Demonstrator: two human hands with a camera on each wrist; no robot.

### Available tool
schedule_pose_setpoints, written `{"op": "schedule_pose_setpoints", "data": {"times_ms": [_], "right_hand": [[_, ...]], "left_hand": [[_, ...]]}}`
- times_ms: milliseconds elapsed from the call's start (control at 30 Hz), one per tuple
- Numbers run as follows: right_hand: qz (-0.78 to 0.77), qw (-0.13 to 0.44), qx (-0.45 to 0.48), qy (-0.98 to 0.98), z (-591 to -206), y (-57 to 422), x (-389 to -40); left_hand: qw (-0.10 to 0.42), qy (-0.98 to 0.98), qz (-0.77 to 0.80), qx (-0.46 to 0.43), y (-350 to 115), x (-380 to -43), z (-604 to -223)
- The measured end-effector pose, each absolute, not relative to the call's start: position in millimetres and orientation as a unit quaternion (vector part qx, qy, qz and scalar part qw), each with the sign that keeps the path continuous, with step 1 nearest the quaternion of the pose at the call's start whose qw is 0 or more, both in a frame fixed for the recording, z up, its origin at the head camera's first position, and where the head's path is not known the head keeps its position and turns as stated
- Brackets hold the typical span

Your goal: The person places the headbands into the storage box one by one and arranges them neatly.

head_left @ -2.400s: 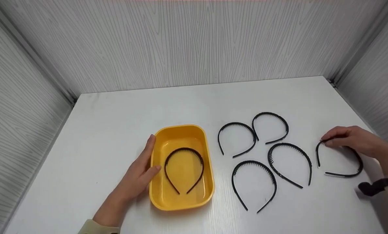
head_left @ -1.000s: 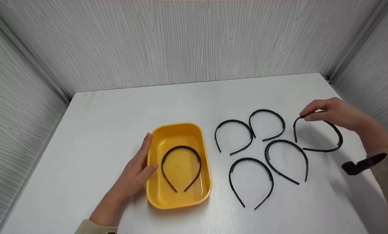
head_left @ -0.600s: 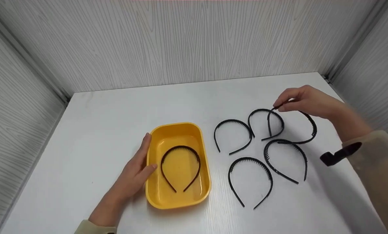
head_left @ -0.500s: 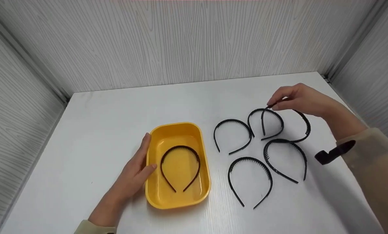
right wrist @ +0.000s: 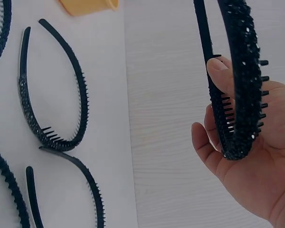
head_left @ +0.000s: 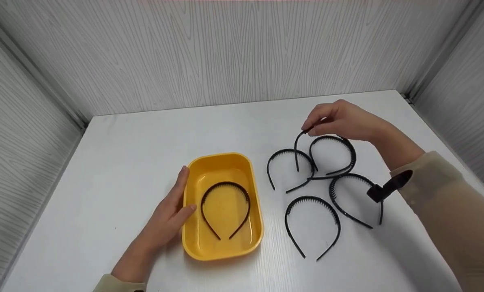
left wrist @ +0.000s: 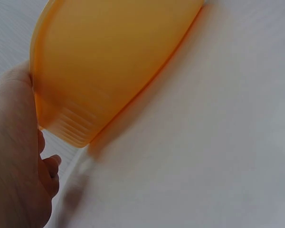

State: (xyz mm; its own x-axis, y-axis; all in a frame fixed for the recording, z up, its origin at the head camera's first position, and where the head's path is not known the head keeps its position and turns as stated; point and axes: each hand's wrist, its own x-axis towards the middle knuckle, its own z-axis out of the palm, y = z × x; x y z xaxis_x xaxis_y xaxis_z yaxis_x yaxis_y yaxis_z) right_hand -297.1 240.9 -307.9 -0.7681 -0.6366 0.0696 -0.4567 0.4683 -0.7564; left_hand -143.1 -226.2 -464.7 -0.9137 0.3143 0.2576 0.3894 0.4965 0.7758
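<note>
A yellow plastic tray (head_left: 193,247) stands on the table with one black toothed headband (head_left: 247,198) lying inside it. My left hand (head_left: 166,217) holds the tray by its left side, thumb over the rim and fingers along the outer wall. In the right wrist view, my right hand (right wrist: 251,156) pinches a black headband with sparkling beads (right wrist: 247,85). That held headband is raised above the table over two others, a headband (head_left: 271,160) nearer the tray and a headband (head_left: 311,152) behind. Part of it is covered by the right hand.
Two more black headbands lie to the right of the tray: a front headband (head_left: 287,221) and a headband (head_left: 357,222) partly under the right wrist's black strap piece (head_left: 388,188). Pale wood-grain panels (head_left: 242,52) enclose the white table (head_left: 144,142) at the back and sides.
My right hand has lifted the rightmost headband off the table and carried it leftward toward the tray. My left hand stays on the tray; the other headbands lie as before.
</note>
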Motion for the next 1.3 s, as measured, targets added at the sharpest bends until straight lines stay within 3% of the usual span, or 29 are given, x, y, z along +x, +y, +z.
{"op": "schedule_pose_setpoints", "data": {"times_ms": [600, 1300], "right_hand": [[-0.410, 0.124, -0.369, 0.825, -299.1, 157.2, -291.5], [-0.372, 0.141, -0.449, 0.800, -321.9, 73.4, -278.0]], "left_hand": [[0.057, -0.863, -0.452, -0.218, -224.9, -145.6, -464.9], [0.046, -0.865, -0.453, -0.210, -221.7, -147.2, -463.0]]}}
